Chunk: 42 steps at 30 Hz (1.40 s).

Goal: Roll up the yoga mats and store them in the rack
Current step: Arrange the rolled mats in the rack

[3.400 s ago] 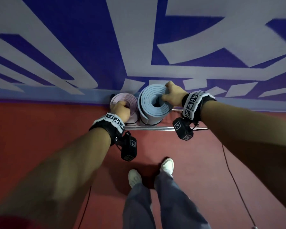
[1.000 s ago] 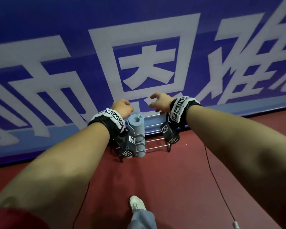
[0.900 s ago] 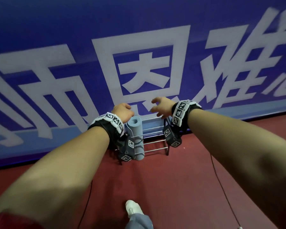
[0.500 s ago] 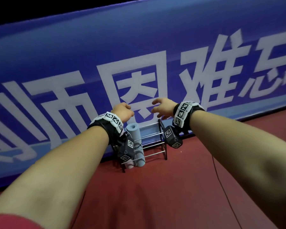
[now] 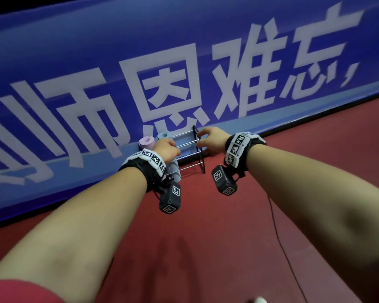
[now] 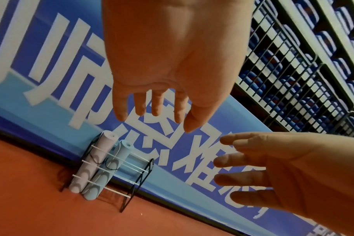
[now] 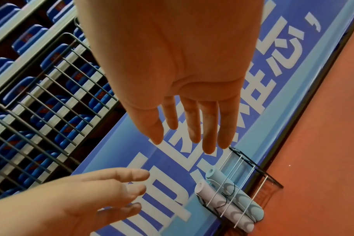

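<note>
Two rolled mats, one pink mat and one blue mat, stand side by side at the left end of the one wire rack, on the floor against the banner wall. Your left hand and right hand are both released, fingers relaxed, grasping nothing and well clear of the rack. Judged from this, storing looks done; draw both hands straight away so neither upright roll gets nudged over.

Two mats stand side by side in the rack, against the banner
</note>
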{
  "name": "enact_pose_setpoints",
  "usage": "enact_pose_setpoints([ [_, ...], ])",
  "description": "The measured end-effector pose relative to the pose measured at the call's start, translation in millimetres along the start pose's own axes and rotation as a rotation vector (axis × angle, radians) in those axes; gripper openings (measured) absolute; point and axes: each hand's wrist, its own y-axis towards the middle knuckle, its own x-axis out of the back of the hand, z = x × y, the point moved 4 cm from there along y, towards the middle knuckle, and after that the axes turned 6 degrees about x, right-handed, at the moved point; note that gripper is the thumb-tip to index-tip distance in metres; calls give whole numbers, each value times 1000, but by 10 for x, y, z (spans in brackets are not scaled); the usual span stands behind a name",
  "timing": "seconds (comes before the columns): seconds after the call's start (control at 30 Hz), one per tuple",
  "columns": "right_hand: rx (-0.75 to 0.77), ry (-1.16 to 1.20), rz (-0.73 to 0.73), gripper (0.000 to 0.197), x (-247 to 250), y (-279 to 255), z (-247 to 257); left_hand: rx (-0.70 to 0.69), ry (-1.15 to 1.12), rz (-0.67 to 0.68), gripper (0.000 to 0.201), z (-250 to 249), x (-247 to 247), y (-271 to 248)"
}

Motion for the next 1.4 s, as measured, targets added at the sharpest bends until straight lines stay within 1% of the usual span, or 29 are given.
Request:
enact_pose_setpoints([
  [0.1, 22, -18, 28, 51, 185, -640, 17, -34, 21, -24, 35, -131, -43, -615],
  [0.13, 34, -20, 30, 51, 255, -805, 24, -40, 36, -37, 36, -163, -35, -798],
  [0.23, 83, -41, 40, 51, 462, -1413, -67, -34, 69, -89, 18, -220, -172, -1421],
  [0.27, 96, -49, 45, 51, 515, -1638, -138, -27, 67, -100, 16, -239, -272, -1672],
  [0.33, 123, -81, 52, 51, 594, -2059, -295, 4, 63, -129, 19, -280, -510, -2106],
  [0.43, 131, -88, 120, 51, 806, -2740, -718, 58, 15, -130, 20, -451, -1091, -2869],
  [0.5, 110, -81, 147, 50, 997, -3140, -1001, 95, -15, -86, 26, -584, -1483, -3319],
  [0.57, 67, -74, 166, 49, 1222, -3537, -1267, 94, 0, -48, 33, -719, -1809, -3759],
  [0.63, 28, -70, 170, 49, 1429, -3891, -1434, 95, 12, -44, 35, -878, -1946, -4148],
  [0.77, 42, -35, 152, 47, 1756, -4534, -1567, 129, -88, -69, 35, -1200, -1886, -4767],
  [0.87, 32, -25, 152, 43, 1794, -4960, -1754, 121, -77, -88, 33, -1315, -1952, -5184],
  [0.97, -9, -8, 156, 46, 1702, -5390, -2011, 100, -40, -96, 35, -1275, -2214, -5629],
  [1.1, -48, -1, 165, 46, 1475, -5990, -2286, 129, -29, -23, 35, -966, -2725, -6202],
  [1.23, -89, -47, 270, 47, 1158, -6699, -2591, 208, 8, 38, 34, -494, -3206, -6828],
  [1.3, -99, -52, 305, 47, 1091, -6998, -2753, 249, 9, 28, 32, -384, -3339, -7136],
  [1.4, -104, -62, 328, 47, 1071, -7356, -2971, 276, -26, -8, 30, -375, -3429, -7582],
])
